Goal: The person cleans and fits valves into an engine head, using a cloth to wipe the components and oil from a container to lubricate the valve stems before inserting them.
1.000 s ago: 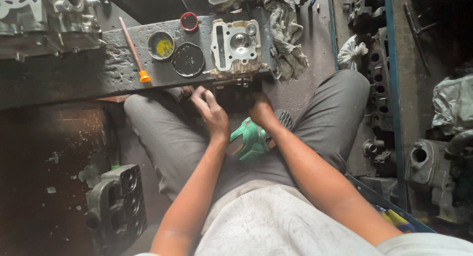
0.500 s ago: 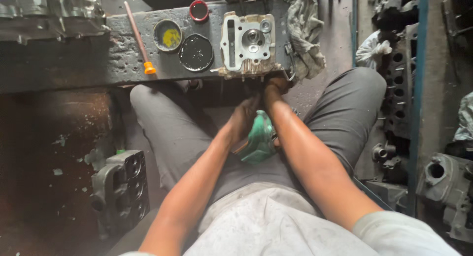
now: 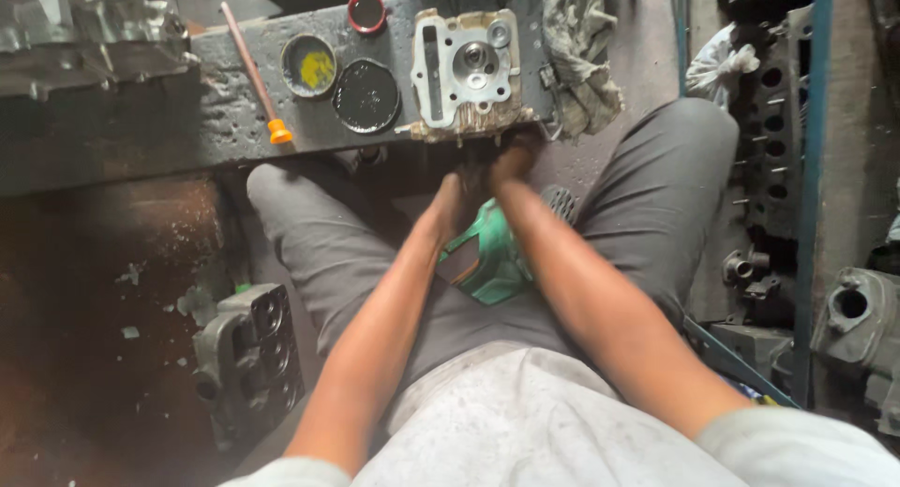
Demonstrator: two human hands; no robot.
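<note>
Cylinder head (image 3: 466,70) on bench edge; hands (image 3: 487,173) beneath it.

On your bench (image 3: 112,140): screwdriver with orange tip (image 3: 255,74), tin of yellow paste (image 3: 311,67), black lid (image 3: 367,95) touching it, red cap (image 3: 367,10), rag (image 3: 578,56) at the right end. Spare engine block (image 3: 251,360) on the floor, lower left.

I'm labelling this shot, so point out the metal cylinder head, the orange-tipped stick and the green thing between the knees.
cylinder head (image 3: 466,70), head view, on its pale top face.
orange-tipped stick (image 3: 251,73), head view, mid shaft.
green thing (image 3: 497,262), head view, its visible side.
</note>
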